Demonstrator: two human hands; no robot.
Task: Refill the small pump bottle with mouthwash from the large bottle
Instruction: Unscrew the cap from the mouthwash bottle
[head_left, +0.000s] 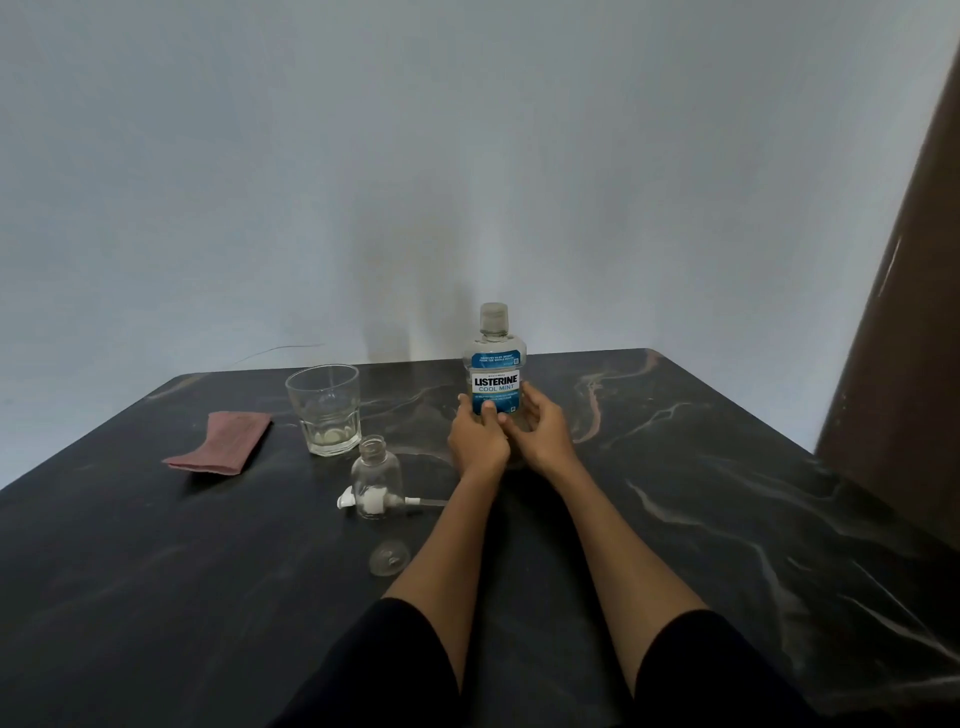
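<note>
A large clear plastic mouthwash bottle with a blue-and-white label (494, 364) stands upright on the dark marble-patterned table (727, 493), near the middle of its far edge, its clear cap on. Both hands are at the bottle's lower part — the left hand (477, 439) grips it from the left with the thumb across the front of the label, and the right hand (540, 431) curls round its right side.

Nearer and to the left stands the small clear glass bottle (376, 475), upright, its neck open. Its white pump head with dip tube (382, 501) lies flat on the table, touching or just behind the small bottle's base — which, I cannot tell. A small clear dome-shaped cap (388, 557) lies nearer the front edge, beside the left forearm.

Toward the far left corner stands a clear faceted drinking glass (323, 409), and left of it a folded reddish-pink cloth (221, 441) lies flat.
</note>
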